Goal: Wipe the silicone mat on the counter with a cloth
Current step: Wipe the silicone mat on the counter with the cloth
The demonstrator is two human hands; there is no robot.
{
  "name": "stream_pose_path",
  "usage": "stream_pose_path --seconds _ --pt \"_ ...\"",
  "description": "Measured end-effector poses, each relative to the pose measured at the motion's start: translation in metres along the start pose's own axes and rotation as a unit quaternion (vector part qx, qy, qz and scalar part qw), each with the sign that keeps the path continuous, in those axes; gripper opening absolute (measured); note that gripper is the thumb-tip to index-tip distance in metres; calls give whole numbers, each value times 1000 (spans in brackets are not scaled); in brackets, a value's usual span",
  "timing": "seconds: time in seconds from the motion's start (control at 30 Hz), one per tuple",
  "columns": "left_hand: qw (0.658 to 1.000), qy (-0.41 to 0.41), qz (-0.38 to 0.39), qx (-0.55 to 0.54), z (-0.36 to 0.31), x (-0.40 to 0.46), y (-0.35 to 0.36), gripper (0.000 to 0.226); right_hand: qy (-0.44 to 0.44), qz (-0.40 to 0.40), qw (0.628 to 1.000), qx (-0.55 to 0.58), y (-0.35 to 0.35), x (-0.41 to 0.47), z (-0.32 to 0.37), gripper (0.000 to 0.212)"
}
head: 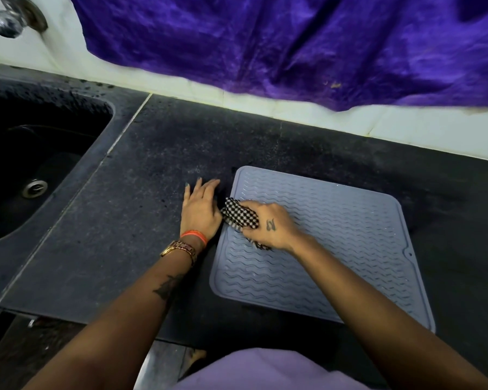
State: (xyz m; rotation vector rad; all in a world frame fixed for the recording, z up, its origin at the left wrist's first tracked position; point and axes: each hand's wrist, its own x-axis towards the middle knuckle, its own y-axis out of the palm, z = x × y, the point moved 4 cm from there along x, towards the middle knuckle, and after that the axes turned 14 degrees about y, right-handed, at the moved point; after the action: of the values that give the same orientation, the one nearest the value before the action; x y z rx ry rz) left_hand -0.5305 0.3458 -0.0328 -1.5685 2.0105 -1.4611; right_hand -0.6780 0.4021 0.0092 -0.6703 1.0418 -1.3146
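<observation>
A grey-blue silicone mat [335, 237] with wavy ridges lies flat on the dark counter [119, 220], right of centre. My right hand [271, 225] grips a bunched black-and-white checked cloth [238, 213] and presses it onto the mat near its left edge. My left hand [200, 205] rests flat on the counter just left of the mat, fingers straight and pointing away from me, its heel by the mat's left rim. Part of the cloth is hidden under my right palm.
A dark sink [31, 170] with a metal drain [35, 188] sits at the left. A purple fabric [293, 43] hangs over the white tiled wall behind the counter. A metal tap knob [6, 22] shows at top left. The counter's front edge runs close to my body.
</observation>
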Motion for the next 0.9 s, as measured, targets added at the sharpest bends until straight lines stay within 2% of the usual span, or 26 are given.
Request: stream_pose_path --seconds 0.1,0.13,0.2,0.3,0.37,0.47,0.53,0.67,0.9 --pt "1000 -3 -2 0 0 0 0 54 12 107 987 123 -8 3 -20 55" --pt "1000 -4 -1 -1 0 0 1 53 29 120 975 183 -13 6 -26 53" --pt "1000 -6 0 -2 0 0 1 53 75 80 954 279 -22 22 -36 52" --pt "1000 -7 -3 2 1 0 1 53 137 -6 929 343 -30 55 -35 53" --pt "1000 -5 -1 5 1 1 1 54 168 -33 938 300 -29 71 -31 56" --pt "1000 -6 -2 9 1 1 1 55 178 -16 978 110 -13 76 -23 79" --pt "1000 -7 -7 11 1 1 1 56 154 -42 987 33 -8 76 -17 82" --pt "1000 -1 -6 10 1 1 2 56 104 -50 993 -2 -15 68 -11 66" --pt "1000 -7 -12 -2 0 1 1 53 -1 -10 1000 2 -1 9 -12 59"
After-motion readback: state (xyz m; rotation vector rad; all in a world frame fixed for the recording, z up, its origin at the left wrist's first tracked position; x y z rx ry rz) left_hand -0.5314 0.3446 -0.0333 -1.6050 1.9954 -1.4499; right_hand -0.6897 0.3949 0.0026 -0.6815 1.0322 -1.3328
